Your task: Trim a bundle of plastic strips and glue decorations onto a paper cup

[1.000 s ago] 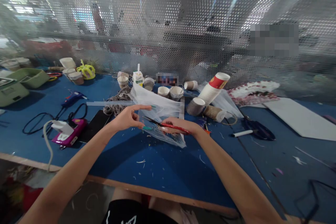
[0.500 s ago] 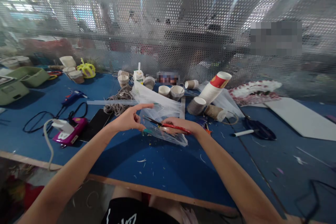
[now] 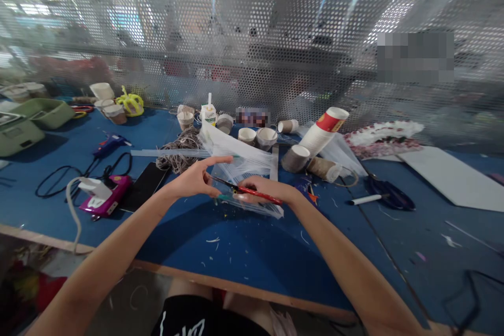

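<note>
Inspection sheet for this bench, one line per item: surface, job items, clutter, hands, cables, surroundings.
Surface: blue tabletop, pale scraps scattered near the front.
Job items: translucent white sheeting under and beyond the hands; red-handled tool with a dark, slim front end.
Clutter: grey twine, stacked paper cups leaning, dark phone, blue glue gun.
Hands: right hand holds the tool; left hand at the sheeting, thumb and forefinger apart, grip unclear.
Cables: white cable runs from a plug in the purple power block to the near edge; black cord looped at left.
Surroundings: perforated panel behind; beyond it, blurred.
</note>
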`<state>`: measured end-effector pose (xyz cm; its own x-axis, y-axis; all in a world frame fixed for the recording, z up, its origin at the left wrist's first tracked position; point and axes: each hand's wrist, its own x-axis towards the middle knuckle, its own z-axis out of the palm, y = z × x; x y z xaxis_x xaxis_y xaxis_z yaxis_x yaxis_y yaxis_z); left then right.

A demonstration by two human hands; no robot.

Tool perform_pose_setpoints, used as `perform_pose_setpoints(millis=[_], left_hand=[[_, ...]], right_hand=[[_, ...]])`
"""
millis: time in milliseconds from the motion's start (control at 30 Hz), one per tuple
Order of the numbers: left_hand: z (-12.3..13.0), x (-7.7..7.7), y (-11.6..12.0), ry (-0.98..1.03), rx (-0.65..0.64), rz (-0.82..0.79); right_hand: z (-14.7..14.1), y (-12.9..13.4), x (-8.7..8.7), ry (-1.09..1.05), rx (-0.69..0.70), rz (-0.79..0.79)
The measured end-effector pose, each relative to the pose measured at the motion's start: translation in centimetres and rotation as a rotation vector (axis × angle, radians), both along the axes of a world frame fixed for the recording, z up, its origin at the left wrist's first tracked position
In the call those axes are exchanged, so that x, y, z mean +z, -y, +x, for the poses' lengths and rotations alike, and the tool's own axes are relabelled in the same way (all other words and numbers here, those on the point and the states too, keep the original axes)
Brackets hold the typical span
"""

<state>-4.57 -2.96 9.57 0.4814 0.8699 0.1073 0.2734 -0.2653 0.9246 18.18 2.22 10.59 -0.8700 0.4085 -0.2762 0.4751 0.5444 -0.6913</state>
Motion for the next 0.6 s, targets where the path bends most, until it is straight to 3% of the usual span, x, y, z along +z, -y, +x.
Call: perform_pose_setpoints(millis=[367, 600], left_hand=[[0.0, -0.18, -0.01, 0.022, -0.042, -0.007], [-0.23, -0.05, -0.02, 0.02, -0.068, -0.017]], right_hand=[[0.01, -0.11, 0.05, 0.03, -0.046, -0.063], [0.31, -0.14, 0.5, 0.0, 0.039, -0.083]])
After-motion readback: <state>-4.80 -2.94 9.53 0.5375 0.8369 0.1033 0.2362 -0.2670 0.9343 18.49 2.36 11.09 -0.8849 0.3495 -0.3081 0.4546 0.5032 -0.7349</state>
